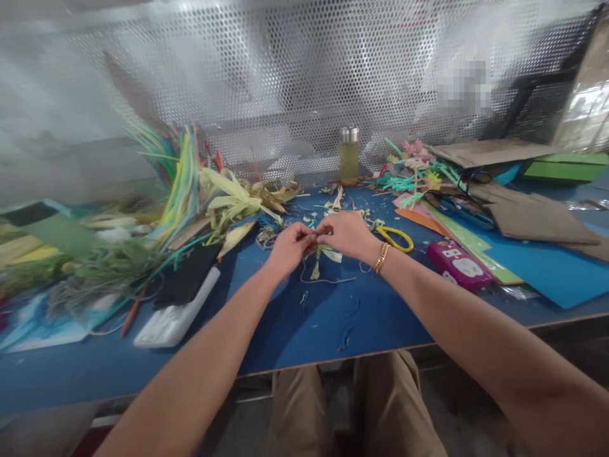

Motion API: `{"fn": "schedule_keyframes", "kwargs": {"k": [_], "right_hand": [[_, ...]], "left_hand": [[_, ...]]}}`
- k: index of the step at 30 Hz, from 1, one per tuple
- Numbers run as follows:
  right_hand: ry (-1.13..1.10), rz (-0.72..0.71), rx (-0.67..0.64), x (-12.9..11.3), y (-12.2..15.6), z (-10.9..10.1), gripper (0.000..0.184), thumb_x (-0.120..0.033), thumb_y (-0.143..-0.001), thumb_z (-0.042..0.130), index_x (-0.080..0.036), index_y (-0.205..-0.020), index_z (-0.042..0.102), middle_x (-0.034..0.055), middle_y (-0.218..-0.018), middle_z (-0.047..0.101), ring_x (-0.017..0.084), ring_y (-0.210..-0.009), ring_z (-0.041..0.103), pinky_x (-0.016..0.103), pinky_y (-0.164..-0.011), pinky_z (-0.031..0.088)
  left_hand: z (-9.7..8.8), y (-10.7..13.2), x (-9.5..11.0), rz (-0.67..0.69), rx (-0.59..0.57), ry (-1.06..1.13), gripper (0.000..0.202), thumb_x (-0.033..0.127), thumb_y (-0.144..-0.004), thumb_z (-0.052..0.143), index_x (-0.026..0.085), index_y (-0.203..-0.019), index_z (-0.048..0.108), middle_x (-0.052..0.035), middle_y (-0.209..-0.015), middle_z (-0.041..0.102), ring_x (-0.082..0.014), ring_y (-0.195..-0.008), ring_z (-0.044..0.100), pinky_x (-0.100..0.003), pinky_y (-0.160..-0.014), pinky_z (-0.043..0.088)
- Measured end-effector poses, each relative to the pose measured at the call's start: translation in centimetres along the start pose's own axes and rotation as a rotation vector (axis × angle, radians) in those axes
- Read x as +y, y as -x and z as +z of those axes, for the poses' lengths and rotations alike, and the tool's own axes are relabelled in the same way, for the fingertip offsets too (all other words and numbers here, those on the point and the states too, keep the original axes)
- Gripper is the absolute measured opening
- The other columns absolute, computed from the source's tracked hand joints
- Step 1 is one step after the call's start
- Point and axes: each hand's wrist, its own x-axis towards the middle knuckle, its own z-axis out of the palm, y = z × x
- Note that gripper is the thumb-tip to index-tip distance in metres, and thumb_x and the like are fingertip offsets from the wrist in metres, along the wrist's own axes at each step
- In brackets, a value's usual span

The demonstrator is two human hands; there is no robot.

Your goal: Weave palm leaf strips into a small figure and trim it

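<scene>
My left hand (290, 246) and my right hand (346, 233) meet above the middle of the blue table (304, 330), fingertips pinched together on a small craft piece (318, 249) of pale green and yellow strips. A thin grey string (323, 278) trails down from it onto the table. The right wrist wears a gold bracelet (381, 257). Yellow-handled scissors (396, 237) lie just right of the right hand.
A heap of coloured strips and dried husks (200, 197) fills the left. A white flat case (176, 314) and a black cloth lie front left. A bottle (349, 155) stands at the back by the perforated metal wall. Right: a pink box (457, 262), coloured paper sheets, cardboard.
</scene>
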Motion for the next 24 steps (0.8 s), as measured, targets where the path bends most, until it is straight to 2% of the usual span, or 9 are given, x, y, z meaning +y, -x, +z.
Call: {"fn": "schedule_keyframes", "kwargs": {"k": [6,13,18,21,24], "right_hand": [[0.061,0.042,0.061,-0.35,0.18,0.56,0.015,-0.036,-0.077,0.066,-0.024,-0.069,0.070,0.0024,-0.072,0.068,0.021,-0.083,0.057,0.039,-0.084,0.029],[-0.129,0.168,0.001,0.19,-0.01,0.67,0.013,-0.030,-0.076,0.061,-0.022,-0.071,0.069,0.0002,-0.075,0.069,0.015,-0.071,0.057,0.029,-0.066,0.035],[-0.212,0.165,-0.014,0.42,-0.18,0.76,0.013,-0.027,-0.074,0.060,-0.020,-0.068,0.069,0.0019,-0.071,0.067,0.014,-0.067,0.056,0.026,-0.061,0.036],[-0.198,0.161,-0.028,0.48,-0.25,0.69,0.015,-0.028,-0.074,0.059,-0.020,-0.066,0.068,0.0009,-0.067,0.066,0.013,-0.064,0.055,0.025,-0.058,0.034],[-0.174,0.151,-0.054,0.56,-0.27,0.56,0.017,-0.031,-0.074,0.058,-0.019,-0.065,0.066,0.0003,-0.066,0.065,0.013,-0.064,0.054,0.025,-0.058,0.033]], "left_hand": [[-0.07,0.05,0.33,-0.045,0.052,0.015,0.018,0.024,-0.069,0.073,0.017,-0.073,0.057,-0.0005,-0.064,0.062,-0.0123,-0.059,0.057,-0.024,-0.059,0.043],[-0.10,0.20,0.46,-0.070,0.052,0.067,0.033,0.018,-0.061,0.079,0.017,-0.084,0.056,0.0002,-0.071,0.063,-0.0125,-0.063,0.058,-0.025,-0.062,0.044],[-0.28,0.03,0.37,0.058,0.039,-0.022,0.030,0.013,-0.058,0.077,0.018,-0.078,0.055,-0.0002,-0.074,0.064,-0.0129,-0.068,0.058,-0.027,-0.069,0.044],[-0.34,0.03,0.55,0.148,0.017,-0.147,0.022,0.013,-0.064,0.072,0.019,-0.083,0.063,-0.0001,-0.073,0.065,-0.0133,-0.067,0.057,-0.026,-0.069,0.043],[-0.42,0.08,0.70,0.185,0.044,-0.243,0.018,0.016,-0.067,0.069,0.020,-0.084,0.070,-0.0013,-0.074,0.067,-0.0152,-0.069,0.058,-0.027,-0.069,0.043]]}}
